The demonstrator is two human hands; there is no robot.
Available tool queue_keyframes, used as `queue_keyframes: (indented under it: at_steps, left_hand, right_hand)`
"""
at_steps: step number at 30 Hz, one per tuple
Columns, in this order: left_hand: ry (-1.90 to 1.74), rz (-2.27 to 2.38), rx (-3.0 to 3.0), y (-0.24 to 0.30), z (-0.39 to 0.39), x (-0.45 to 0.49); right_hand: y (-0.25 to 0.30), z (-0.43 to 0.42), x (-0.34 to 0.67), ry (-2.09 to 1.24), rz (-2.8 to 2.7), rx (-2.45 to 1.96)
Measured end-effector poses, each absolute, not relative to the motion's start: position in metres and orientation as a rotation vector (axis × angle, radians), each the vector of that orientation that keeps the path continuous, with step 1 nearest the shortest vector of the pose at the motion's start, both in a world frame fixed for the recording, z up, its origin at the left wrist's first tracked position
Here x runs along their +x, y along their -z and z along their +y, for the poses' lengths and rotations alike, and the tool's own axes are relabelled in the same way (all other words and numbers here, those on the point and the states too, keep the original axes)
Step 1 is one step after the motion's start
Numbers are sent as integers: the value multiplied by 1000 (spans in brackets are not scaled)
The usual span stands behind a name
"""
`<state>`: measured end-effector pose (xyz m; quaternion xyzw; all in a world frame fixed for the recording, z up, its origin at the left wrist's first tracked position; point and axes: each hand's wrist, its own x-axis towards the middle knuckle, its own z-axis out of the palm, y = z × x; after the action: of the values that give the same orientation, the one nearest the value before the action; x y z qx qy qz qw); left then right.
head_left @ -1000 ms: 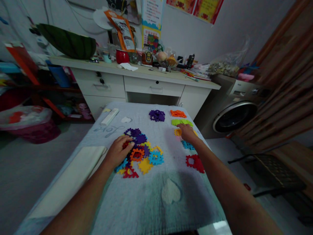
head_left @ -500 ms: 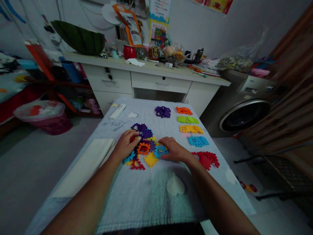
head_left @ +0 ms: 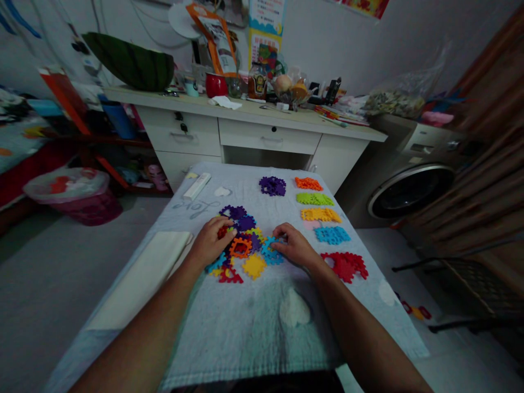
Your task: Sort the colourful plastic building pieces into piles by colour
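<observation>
Mixed pile: toothed plastic pieces (head_left: 240,248), several colours, on the cloth-covered tabletop (head_left: 245,322) between the hands.
Left hand: left hand (head_left: 212,240) at pile's left edge, thumb and index apart, red bit in the gap; can't tell if gripped.
Right hand: right hand (head_left: 297,246) on a blue piece (head_left: 270,252) at pile's right edge; pinched or just touched, can't tell.
Sorted heaps: purple farther back; orange, green, yellow, blue, red down the right side.
Pink bin: pink bin (head_left: 88,210) on floor, clear liner, reddish stuff inside (too blurry to name).
Clear bag: clear bag (head_left: 397,101) on washer (head_left: 409,169), pale contents, unidentifiable.
Hidden: lower pile layers; washer drum interior dark.
Cut off: forearms, wall poster (head_left: 366,6).
</observation>
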<state>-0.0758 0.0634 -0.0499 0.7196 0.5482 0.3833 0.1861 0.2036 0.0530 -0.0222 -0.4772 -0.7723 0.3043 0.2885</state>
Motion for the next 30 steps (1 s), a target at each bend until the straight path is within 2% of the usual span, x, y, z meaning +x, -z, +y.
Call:
queue_keyframes:
  at_steps: [4, 6, 10, 14, 30]
  left_hand:
    - [-1079, 1536, 2049, 51, 64, -76]
    - [-1078, 1535, 2050, 50, 64, -76]
    - [-1071, 1528, 2050, 50, 64, -76]
    - [-1073, 1535, 2042, 50, 64, -75]
    - [-1052, 1536, 2065, 43, 62, -74]
  right_hand:
    - [17, 53, 206, -1099, -1915, -1302]
    - [11, 56, 214, -1134, -1854, -1305]
    - [-4, 65, 253, -820, -1726, -1389]
    - [-13, 69, 296, -553, -1697, -1676]
    - [-5, 71, 313, -52, -1848, -2266]
